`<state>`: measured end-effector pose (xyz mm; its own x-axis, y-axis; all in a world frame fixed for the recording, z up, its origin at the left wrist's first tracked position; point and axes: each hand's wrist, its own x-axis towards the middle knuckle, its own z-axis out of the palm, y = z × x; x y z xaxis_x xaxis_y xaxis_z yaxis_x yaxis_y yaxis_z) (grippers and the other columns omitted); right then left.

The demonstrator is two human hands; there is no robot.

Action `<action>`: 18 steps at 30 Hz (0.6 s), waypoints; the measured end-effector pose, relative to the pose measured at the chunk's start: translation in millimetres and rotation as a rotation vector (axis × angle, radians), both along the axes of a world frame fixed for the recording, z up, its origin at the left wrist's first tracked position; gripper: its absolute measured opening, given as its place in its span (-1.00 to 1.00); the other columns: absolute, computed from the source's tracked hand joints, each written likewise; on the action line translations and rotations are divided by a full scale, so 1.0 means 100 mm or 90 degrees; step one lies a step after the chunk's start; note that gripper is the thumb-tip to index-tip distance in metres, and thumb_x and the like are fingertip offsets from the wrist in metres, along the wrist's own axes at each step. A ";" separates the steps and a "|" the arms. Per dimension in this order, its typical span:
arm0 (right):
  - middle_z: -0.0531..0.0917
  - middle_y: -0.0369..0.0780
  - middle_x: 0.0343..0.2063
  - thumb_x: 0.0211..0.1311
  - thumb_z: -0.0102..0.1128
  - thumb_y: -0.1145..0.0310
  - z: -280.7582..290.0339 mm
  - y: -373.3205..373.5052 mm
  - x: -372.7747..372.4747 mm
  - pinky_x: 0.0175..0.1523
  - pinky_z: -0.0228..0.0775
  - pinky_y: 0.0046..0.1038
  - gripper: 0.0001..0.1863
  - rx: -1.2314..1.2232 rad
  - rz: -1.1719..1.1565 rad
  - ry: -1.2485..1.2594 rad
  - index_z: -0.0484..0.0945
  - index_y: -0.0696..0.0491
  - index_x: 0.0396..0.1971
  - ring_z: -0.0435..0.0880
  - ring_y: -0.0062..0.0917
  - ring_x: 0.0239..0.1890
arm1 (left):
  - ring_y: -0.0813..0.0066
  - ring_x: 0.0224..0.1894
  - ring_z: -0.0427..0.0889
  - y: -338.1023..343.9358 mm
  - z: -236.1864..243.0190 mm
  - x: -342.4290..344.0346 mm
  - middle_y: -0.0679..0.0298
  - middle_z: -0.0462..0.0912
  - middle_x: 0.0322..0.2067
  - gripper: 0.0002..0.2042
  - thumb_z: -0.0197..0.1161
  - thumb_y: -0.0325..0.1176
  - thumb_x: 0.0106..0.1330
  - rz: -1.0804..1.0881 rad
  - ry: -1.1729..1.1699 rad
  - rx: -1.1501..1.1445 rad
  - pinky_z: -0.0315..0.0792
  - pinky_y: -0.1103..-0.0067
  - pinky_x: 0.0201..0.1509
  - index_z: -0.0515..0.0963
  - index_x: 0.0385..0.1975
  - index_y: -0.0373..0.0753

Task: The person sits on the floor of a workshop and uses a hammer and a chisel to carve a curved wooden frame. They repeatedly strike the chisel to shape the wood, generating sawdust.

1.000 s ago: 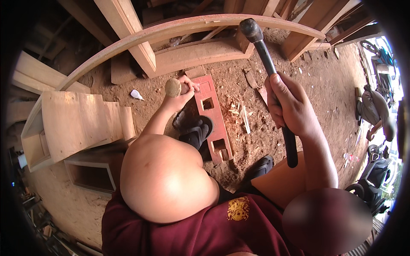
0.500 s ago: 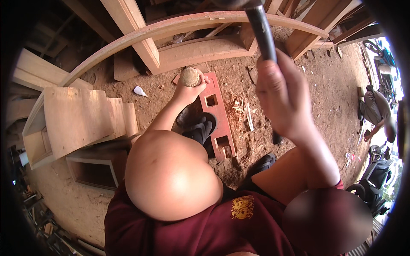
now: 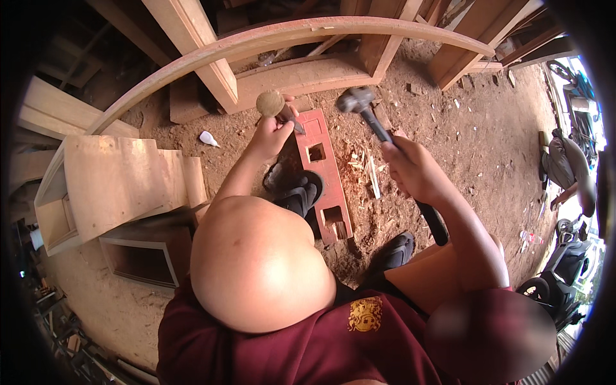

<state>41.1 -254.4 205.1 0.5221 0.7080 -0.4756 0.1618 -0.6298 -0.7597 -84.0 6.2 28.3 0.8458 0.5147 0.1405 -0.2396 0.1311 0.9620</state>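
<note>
My left hand (image 3: pixel 271 137) is closed around a chisel (image 3: pixel 271 102) with a round wooden handle end. The chisel slants, and its metal blade meets the far part of a red-painted wooden beam (image 3: pixel 332 178), beside a shallow marked rectangle. Two square mortise holes are cut in the beam, the nearer one with wood bits in it. On the right, my right hand (image 3: pixel 414 168) grips the dark shaft of a hammer (image 3: pixel 357 99). Its metal head is raised to the right of the chisel, apart from it. My sandalled foot (image 3: pixel 301 197) is against the beam's left side.
Wood chips (image 3: pixel 367 168) lie right of the beam. A curved wooden frame (image 3: pixel 308 31) arches across the far side. Wooden panels (image 3: pixel 115 186) stand at left, with a small white bottle (image 3: pixel 208 138) on the dirt. Another person (image 3: pixel 568 170) and a motorbike (image 3: pixel 564 266) are at far right.
My right hand has lowered the hammer from high up, so its head now shows right of the chisel. My left hand has tilted the chisel leftward, bringing its blade into view.
</note>
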 end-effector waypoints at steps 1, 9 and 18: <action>0.35 -0.39 -0.66 0.49 -0.13 0.14 0.04 -0.04 0.03 -0.63 0.15 -0.57 -0.68 0.006 -0.045 0.039 0.35 0.07 -0.38 0.28 -0.71 -0.71 | 0.65 -0.28 0.55 0.02 0.03 0.01 0.39 0.54 -0.34 -0.77 0.23 -0.48 0.29 -0.019 0.026 0.017 0.46 0.63 -0.13 0.42 -0.08 -0.27; 0.23 -0.45 -0.73 0.51 -0.19 0.04 0.13 -0.43 0.22 -0.72 0.09 -0.63 -0.63 0.087 -0.208 0.198 0.31 0.00 -0.41 0.18 -0.77 -0.79 | 0.51 -0.14 0.65 -0.03 0.19 0.13 0.25 0.62 -0.25 -0.84 0.21 -0.56 0.28 -0.076 0.180 0.146 0.55 0.53 -0.01 0.45 -0.18 -0.33; 0.21 -0.46 -0.70 0.52 -0.22 0.05 0.17 -0.58 0.20 -0.67 0.02 -0.62 -0.61 0.039 -0.247 0.190 0.27 0.00 -0.47 0.13 -0.78 -0.75 | 0.63 -0.25 0.62 -0.05 0.19 0.17 0.30 0.63 -0.32 -0.88 0.25 -0.54 0.26 -0.040 0.175 0.154 0.53 0.61 -0.14 0.49 -0.25 -0.30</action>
<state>61.5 -312.3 222.0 0.6002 0.5199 -0.6078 -0.3060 -0.5529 -0.7750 -66.7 0.7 47.6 0.8979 0.4399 0.0146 0.0339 -0.1022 0.9942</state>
